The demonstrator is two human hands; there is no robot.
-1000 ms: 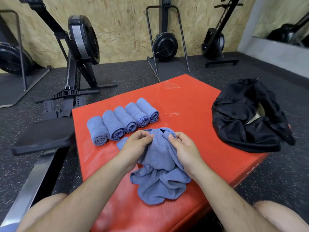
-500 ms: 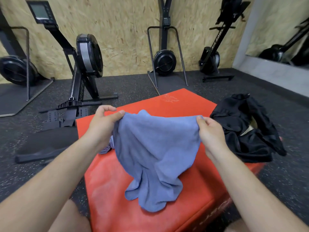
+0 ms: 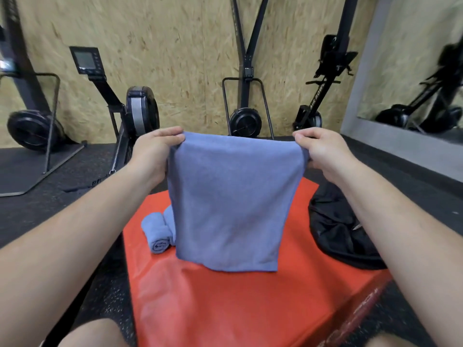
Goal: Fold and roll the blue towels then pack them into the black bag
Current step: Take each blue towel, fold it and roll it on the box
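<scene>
A blue towel hangs flat and spread out in front of me, above the red box. My left hand pinches its top left corner and my right hand pinches its top right corner. Its lower edge hangs just over the box top. Behind the towel, on the box's left side, lie rolled blue towels; only two show, the rest are hidden. The black bag lies crumpled on the box's right side, partly covered by my right forearm.
Rowing machines stand on the dark rubber floor: one at the left, one upright at the wall, another at the right. A mirror leans at the right wall. My knees show at the bottom edge.
Both hands have lifted the towel off the box and pulled its top edge taut, so it now hangs flat instead of bunched. The view has tilted upward.
</scene>
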